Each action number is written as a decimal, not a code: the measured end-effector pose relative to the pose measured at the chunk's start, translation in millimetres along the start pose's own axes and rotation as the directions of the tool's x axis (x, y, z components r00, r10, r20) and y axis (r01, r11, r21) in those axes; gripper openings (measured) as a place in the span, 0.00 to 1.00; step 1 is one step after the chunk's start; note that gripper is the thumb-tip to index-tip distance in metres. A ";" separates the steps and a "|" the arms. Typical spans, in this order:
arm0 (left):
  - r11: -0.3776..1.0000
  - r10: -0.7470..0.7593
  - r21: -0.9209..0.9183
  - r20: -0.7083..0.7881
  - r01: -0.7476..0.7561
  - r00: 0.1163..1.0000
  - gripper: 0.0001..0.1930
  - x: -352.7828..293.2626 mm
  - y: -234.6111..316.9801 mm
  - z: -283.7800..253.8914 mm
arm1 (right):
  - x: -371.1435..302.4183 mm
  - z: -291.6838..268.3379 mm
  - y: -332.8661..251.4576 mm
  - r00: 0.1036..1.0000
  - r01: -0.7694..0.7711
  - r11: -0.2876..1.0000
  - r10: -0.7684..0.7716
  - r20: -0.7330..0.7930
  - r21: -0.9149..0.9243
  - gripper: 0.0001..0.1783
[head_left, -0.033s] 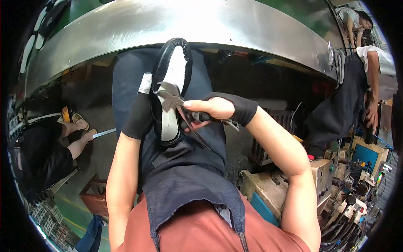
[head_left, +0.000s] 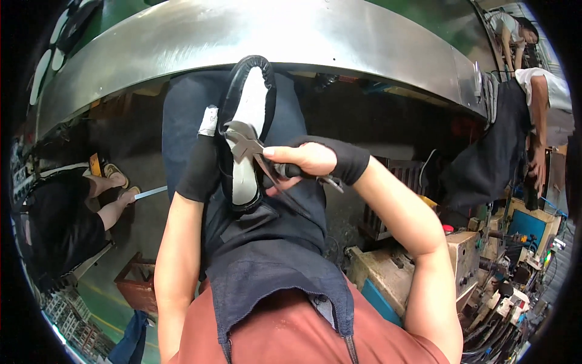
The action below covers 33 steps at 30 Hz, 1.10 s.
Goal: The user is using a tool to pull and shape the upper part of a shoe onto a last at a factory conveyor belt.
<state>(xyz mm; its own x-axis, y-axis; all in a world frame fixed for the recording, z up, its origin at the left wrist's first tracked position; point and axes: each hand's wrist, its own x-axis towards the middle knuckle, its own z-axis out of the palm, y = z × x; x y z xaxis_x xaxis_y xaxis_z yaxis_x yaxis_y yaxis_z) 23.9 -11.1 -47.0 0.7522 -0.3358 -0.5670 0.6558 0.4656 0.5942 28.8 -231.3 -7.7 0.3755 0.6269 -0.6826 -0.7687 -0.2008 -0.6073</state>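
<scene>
A black shoe upper rests on my lap, with its white insole facing up and its edge gathered in pleats at the far end. My left hand, in a black fingerless glove with white tape round one digit, grips the shoe's left side; most of its fingers are hidden. My right hand, also in a black wrap, is closed round the handles of metal lasting pincers. Their head lies over the middle of the insole, the jaws at the shoe's left edge. Whether they pinch the leather, I cannot make out.
A curved metal bench runs across beyond my knees. Machinery stands close on my right, and a reddish-brown crate on my left. A seated person is at left; another person's arm shows at right.
My right hand and the pincers have shifted very slightly to the left. The shoe and my left hand are almost unchanged.
</scene>
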 end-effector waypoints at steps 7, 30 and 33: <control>0.996 0.066 0.071 -0.118 -0.058 0.991 0.34 6.0 -19.3 5.1 | -5.9 -2.7 17.2 0.423 0.043 -0.134 -0.895 0.140 -0.990 0.16; 0.562 0.470 0.723 0.121 -0.402 0.874 0.46 11.4 -28.1 -22.5 | -47.0 54.0 -37.0 0.825 0.296 -0.032 -0.495 0.272 -0.955 0.21; 0.532 0.359 0.761 0.195 -0.372 0.913 0.59 -8.2 -13.8 -12.9 | -4.2 6.8 -2.9 0.559 0.567 -0.151 -0.651 0.513 -0.810 0.18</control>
<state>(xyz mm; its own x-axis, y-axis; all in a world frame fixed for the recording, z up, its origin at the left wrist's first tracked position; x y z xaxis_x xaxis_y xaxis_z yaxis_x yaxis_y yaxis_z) 7.9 -4.2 -58.0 0.9346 -0.2991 -0.1926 0.1180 -0.2500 0.9610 26.0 -228.2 -0.3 0.4450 0.8675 0.2223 0.7481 -0.2237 -0.6247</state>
